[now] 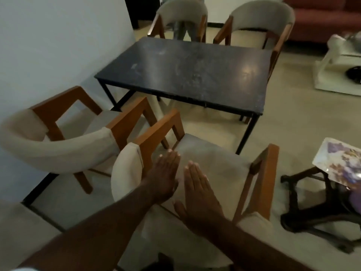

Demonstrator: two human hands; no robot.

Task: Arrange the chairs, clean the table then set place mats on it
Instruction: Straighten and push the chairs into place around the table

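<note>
Head view: left hand (165, 173), right hand (199, 190) are held flat, empty, above chair (214, 153).
Chair: best pushed squarely by 2 armrests (156, 132) to table (185, 71) edge.

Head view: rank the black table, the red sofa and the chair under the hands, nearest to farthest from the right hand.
1. Chair, directly beneath the right hand.
2. Black table, ahead.
3. Red sofa, far upper right.

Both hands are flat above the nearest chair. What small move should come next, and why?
Probably grip the near chair by its wooden arms and slide it toward the table: the left hand and right hand are open, holding nothing, and the chair stands back from the table, angled.
</note>
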